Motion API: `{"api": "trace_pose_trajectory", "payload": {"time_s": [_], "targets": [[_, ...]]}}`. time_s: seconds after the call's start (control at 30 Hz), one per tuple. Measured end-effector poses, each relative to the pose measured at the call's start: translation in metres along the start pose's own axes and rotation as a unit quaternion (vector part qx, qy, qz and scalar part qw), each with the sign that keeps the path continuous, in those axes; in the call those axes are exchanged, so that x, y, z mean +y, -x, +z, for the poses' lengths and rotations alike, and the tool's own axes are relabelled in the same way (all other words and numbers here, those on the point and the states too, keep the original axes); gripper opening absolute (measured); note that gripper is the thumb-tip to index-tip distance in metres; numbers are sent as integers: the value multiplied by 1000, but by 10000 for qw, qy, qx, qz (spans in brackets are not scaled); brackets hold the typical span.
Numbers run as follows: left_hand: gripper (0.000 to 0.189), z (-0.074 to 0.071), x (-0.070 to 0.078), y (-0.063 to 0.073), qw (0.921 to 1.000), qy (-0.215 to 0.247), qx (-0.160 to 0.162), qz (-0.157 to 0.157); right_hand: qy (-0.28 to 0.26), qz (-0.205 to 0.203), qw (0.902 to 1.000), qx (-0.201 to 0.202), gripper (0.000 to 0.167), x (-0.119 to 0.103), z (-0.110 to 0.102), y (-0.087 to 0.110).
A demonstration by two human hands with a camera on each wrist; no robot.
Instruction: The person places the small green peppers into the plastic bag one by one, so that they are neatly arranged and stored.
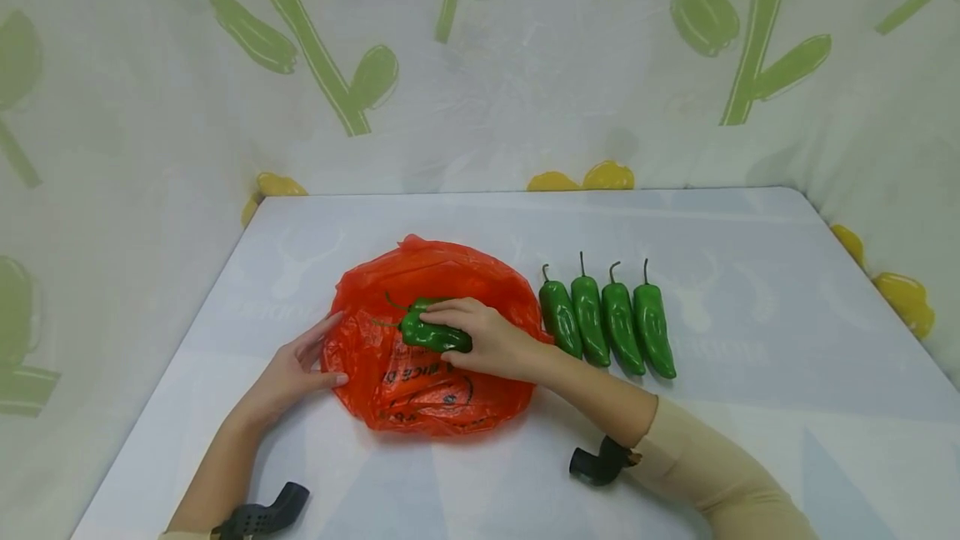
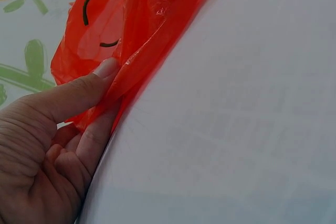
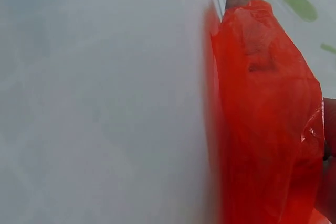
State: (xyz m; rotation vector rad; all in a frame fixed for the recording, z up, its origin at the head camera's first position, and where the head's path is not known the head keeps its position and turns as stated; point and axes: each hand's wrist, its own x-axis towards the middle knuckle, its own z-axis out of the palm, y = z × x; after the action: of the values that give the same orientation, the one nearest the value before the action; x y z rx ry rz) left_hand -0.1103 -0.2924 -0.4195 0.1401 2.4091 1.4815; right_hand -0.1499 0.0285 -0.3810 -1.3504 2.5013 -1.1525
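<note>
A red plastic bag (image 1: 480, 419) with dark print lies spread with its mouth up. My left hand (image 1: 288, 377) pinches its left edge; the left wrist view shows the thumb (image 2: 84, 90) on the inner side and fingers behind the film. Inside the bag's mouth, my right hand (image 1: 487, 338) grips a long green pepper (image 1: 423, 335), fingers over its top and thumb along its near side. Another green pepper (image 1: 422, 304) lies just behind it, partly covered by those fingers. In the right wrist view the bag (image 3: 268, 108) hides most of the right hand.
Several green peppers (image 1: 617, 319) lie in a row right of the bag, stems pointing away. The white table (image 1: 750, 340) meets a wall (image 1: 480, 107) painted with leaves at its back edge. Black wrist mounts (image 1: 596, 465) sit on both forearms.
</note>
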Motion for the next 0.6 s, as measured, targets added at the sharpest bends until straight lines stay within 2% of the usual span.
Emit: {"api": "trace_pose_trajectory", "payload": {"time_s": [0.33, 0.6], "targets": [[82, -1, -1, 0, 9999, 86, -54, 74, 267, 119, 9994, -206, 49, 11, 11, -4], [82, 0, 0, -1, 9998, 149, -79, 114, 328, 359, 9988, 31, 49, 18, 13, -7]]}}
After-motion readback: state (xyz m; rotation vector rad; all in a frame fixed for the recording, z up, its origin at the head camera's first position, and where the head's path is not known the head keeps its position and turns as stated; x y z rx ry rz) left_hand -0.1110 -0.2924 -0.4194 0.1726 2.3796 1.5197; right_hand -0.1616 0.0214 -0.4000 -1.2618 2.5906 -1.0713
